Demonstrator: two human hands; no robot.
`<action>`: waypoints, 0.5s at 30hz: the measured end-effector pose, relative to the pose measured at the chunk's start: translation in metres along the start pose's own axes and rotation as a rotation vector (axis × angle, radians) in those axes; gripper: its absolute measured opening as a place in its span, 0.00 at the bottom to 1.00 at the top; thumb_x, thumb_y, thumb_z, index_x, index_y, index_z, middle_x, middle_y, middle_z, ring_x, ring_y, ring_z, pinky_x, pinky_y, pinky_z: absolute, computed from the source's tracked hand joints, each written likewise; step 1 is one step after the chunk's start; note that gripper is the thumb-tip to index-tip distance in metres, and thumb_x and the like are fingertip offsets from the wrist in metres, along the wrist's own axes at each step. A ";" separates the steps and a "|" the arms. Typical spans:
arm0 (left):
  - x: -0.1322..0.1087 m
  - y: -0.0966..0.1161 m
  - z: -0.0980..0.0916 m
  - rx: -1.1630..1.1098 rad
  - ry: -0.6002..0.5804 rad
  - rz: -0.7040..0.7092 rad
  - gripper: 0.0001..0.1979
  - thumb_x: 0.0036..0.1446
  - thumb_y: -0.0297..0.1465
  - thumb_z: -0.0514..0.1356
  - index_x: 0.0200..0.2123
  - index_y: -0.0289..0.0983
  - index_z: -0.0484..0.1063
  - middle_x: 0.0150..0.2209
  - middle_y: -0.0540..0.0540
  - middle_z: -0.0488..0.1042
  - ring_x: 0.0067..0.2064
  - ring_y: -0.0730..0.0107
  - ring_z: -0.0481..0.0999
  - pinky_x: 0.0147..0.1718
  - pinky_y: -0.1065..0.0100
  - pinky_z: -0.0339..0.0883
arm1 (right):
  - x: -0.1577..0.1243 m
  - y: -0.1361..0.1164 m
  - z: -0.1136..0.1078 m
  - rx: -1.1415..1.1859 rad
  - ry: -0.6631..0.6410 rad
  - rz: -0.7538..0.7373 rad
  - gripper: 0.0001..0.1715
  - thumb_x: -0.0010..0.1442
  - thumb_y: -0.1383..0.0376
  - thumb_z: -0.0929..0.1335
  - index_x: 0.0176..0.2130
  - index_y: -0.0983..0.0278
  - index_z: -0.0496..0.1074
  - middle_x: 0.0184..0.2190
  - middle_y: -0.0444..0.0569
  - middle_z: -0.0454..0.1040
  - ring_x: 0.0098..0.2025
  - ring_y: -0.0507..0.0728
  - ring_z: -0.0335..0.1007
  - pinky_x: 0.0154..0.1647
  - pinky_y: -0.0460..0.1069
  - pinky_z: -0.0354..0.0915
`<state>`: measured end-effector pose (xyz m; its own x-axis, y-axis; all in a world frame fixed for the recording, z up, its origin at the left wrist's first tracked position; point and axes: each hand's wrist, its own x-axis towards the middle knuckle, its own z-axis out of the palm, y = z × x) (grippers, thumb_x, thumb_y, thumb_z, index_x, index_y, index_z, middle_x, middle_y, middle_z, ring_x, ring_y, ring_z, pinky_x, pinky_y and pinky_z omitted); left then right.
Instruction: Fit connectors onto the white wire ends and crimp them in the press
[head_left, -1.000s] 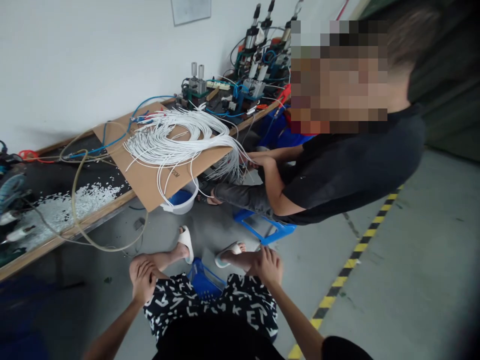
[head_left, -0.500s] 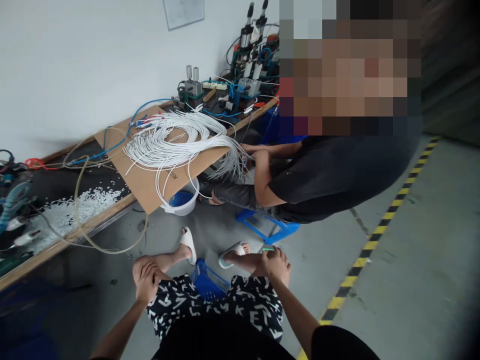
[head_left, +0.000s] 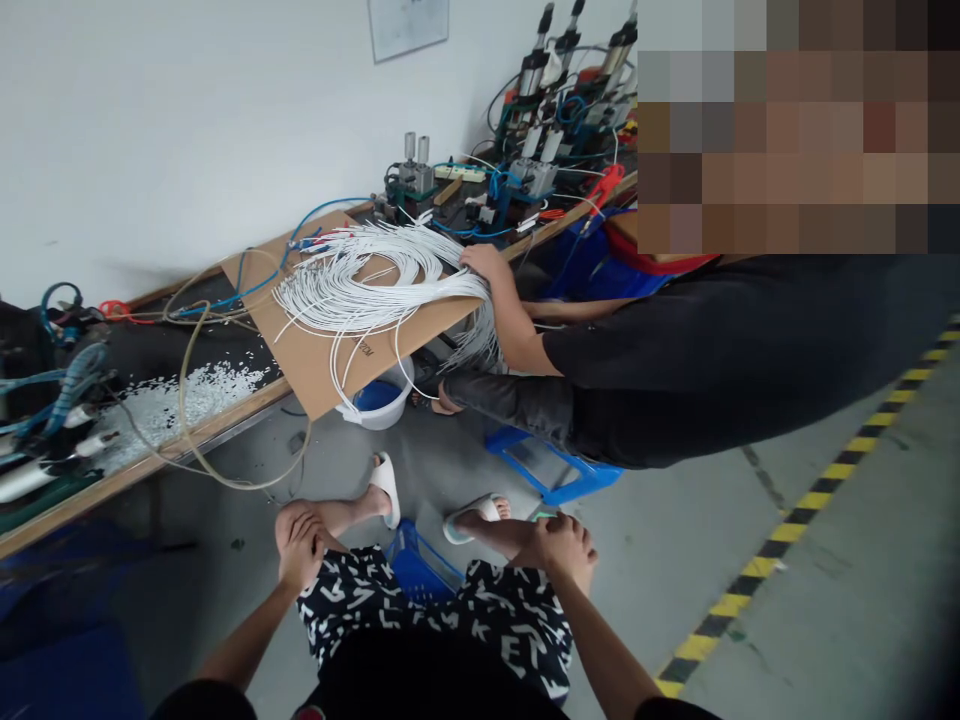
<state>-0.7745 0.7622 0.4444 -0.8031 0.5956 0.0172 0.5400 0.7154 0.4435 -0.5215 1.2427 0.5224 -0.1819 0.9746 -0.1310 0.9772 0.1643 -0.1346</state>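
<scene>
My left hand [head_left: 302, 552] lies over my left knee, its fingers draped on the skin with nothing in them. On the other side, my right hand [head_left: 568, 552] rests on my right knee in the same loose way, also holding nothing. Both hands are well apart from the bench. Beyond them, a thick coil of white cables [head_left: 352, 300] sits on a cardboard sheet [head_left: 315, 385] over the bench edge. A co-worker's hand [head_left: 484, 262] touches the right side of this coil, where the cable ends hang off the cardboard. The co-worker's other hand is hidden.
A white bucket [head_left: 386, 412] with something blue inside stands below the cardboard. The co-worker sits on a blue stool [head_left: 555, 482]. White cut scraps [head_left: 202, 400] and looping hoses lie on the bench. Small presses [head_left: 412, 178] stand behind. Striped tape [head_left: 739, 590] marks the floor.
The co-worker has leaned to the right and brought one hand up onto the cable coil. The bench has shifted rightward in view. My hands have stayed on my knees.
</scene>
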 end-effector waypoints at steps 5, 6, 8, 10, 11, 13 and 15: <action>-0.001 0.001 0.002 0.007 0.000 -0.004 0.17 0.62 0.30 0.52 0.45 0.38 0.80 0.51 0.39 0.81 0.61 0.48 0.73 0.70 0.41 0.52 | 0.000 0.004 0.003 0.004 -0.003 -0.020 0.30 0.65 0.56 0.58 0.59 0.63 0.71 0.60 0.60 0.72 0.67 0.68 0.60 0.66 0.64 0.55; -0.001 0.001 0.002 0.007 -0.002 -0.006 0.17 0.62 0.30 0.52 0.45 0.38 0.80 0.51 0.39 0.81 0.61 0.48 0.73 0.69 0.41 0.53 | 0.000 0.005 0.003 0.001 -0.002 -0.027 0.30 0.65 0.56 0.58 0.60 0.63 0.71 0.61 0.60 0.71 0.67 0.68 0.60 0.66 0.64 0.55; -0.001 0.001 0.001 0.010 -0.007 -0.007 0.17 0.62 0.30 0.52 0.46 0.38 0.79 0.51 0.39 0.81 0.61 0.48 0.73 0.69 0.41 0.54 | 0.000 0.005 0.004 -0.006 -0.004 -0.029 0.30 0.65 0.55 0.58 0.60 0.63 0.71 0.61 0.60 0.71 0.67 0.68 0.60 0.66 0.64 0.56; 0.000 0.002 0.000 0.012 -0.010 -0.007 0.17 0.62 0.31 0.52 0.46 0.38 0.79 0.52 0.39 0.81 0.62 0.48 0.73 0.69 0.41 0.54 | 0.001 0.005 0.004 -0.014 -0.010 -0.027 0.30 0.65 0.55 0.58 0.59 0.63 0.71 0.61 0.61 0.71 0.67 0.69 0.61 0.65 0.64 0.56; 0.000 0.003 -0.001 0.013 -0.012 -0.006 0.17 0.62 0.30 0.52 0.45 0.38 0.80 0.52 0.39 0.81 0.61 0.48 0.73 0.69 0.41 0.54 | 0.002 0.005 0.005 -0.017 -0.011 -0.025 0.30 0.65 0.55 0.58 0.59 0.64 0.71 0.60 0.61 0.72 0.66 0.69 0.61 0.65 0.65 0.56; 0.000 0.004 -0.001 0.014 -0.011 -0.011 0.17 0.62 0.30 0.51 0.45 0.38 0.80 0.52 0.39 0.81 0.61 0.48 0.73 0.69 0.41 0.53 | 0.003 0.005 0.006 -0.020 -0.012 -0.022 0.30 0.65 0.55 0.58 0.59 0.64 0.71 0.61 0.60 0.72 0.67 0.69 0.60 0.65 0.65 0.56; 0.001 0.004 -0.002 0.013 -0.013 -0.013 0.18 0.62 0.29 0.51 0.45 0.38 0.80 0.52 0.39 0.81 0.61 0.48 0.73 0.70 0.41 0.52 | 0.005 0.005 0.007 -0.026 -0.017 -0.020 0.31 0.65 0.55 0.58 0.60 0.64 0.71 0.61 0.60 0.72 0.67 0.69 0.60 0.65 0.65 0.56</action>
<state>-0.7731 0.7650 0.4480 -0.8071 0.5905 -0.0004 0.5323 0.7279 0.4323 -0.5188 1.2471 0.5142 -0.2033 0.9683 -0.1452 0.9758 0.1881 -0.1115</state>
